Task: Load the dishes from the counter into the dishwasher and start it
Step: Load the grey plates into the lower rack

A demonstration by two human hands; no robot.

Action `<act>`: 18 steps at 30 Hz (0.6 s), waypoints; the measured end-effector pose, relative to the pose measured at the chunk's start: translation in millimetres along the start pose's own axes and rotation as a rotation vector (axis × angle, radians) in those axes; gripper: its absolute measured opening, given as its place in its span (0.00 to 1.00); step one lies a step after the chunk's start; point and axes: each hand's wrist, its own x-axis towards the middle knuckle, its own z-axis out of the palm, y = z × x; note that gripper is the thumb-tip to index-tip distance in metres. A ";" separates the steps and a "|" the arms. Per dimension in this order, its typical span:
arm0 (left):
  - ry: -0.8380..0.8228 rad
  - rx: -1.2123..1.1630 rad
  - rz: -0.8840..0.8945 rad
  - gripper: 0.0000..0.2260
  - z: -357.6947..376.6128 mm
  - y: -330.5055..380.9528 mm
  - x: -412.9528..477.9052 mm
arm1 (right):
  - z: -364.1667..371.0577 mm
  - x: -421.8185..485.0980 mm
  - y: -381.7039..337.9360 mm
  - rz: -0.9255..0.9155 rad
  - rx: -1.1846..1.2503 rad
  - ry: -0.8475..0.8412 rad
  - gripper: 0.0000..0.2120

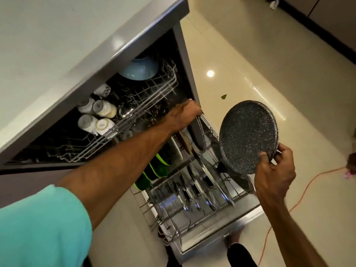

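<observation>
The right hand (274,174) is closed on the lower rim of a dark speckled plate (248,136), thumb on its face, holding it tilted in the air just above the pulled-out lower rack (192,214); the left hand (184,114) reaches down and grips the top edge of another dark plate (198,133) standing on edge in that rack, beside green dishes (158,168). The speckled plate looks stiff, fairly heavy and breakable — likely slick if wet; a rim grip suits it, lowered edge-first between free tines. Cups (96,116) and a blue bowl (140,69) sit in the upper rack (154,87).
</observation>
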 end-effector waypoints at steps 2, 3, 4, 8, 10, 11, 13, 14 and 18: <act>-0.067 0.090 -0.019 0.04 11.4 -2.1 5.4 | 3.8 2.5 2.5 -0.012 0.004 -0.022 0.16; -0.103 0.094 -0.048 0.05 14.4 -2.2 6.5 | 6.0 3.1 3.2 -0.018 0.003 -0.035 0.16; -0.123 0.107 -0.048 0.07 19.4 -4.3 8.9 | 7.9 2.9 1.9 -0.028 0.005 -0.048 0.15; -0.105 0.165 -0.073 0.09 27.8 -4.2 12.5 | 13.6 8.1 -3.0 -0.069 0.009 -0.084 0.15; -0.131 0.163 -0.110 0.09 31.7 -3.1 14.0 | 15.2 11.5 -6.4 -0.085 0.011 -0.098 0.15; -0.140 0.172 -0.128 0.09 35.1 -4.7 15.9 | 16.0 13.2 -8.2 -0.092 0.012 -0.105 0.14; -0.178 0.150 -0.157 0.10 42.9 -8.2 17.1 | 18.7 16.5 -9.3 -0.107 0.002 -0.112 0.14; -0.197 0.149 -0.157 0.11 48.3 -9.0 16.9 | 20.1 17.7 -9.7 -0.113 -0.002 -0.115 0.14; -0.297 0.166 -0.259 0.29 88.1 -17.2 12.5 | 32.5 24.5 -12.1 -0.141 0.001 -0.154 0.14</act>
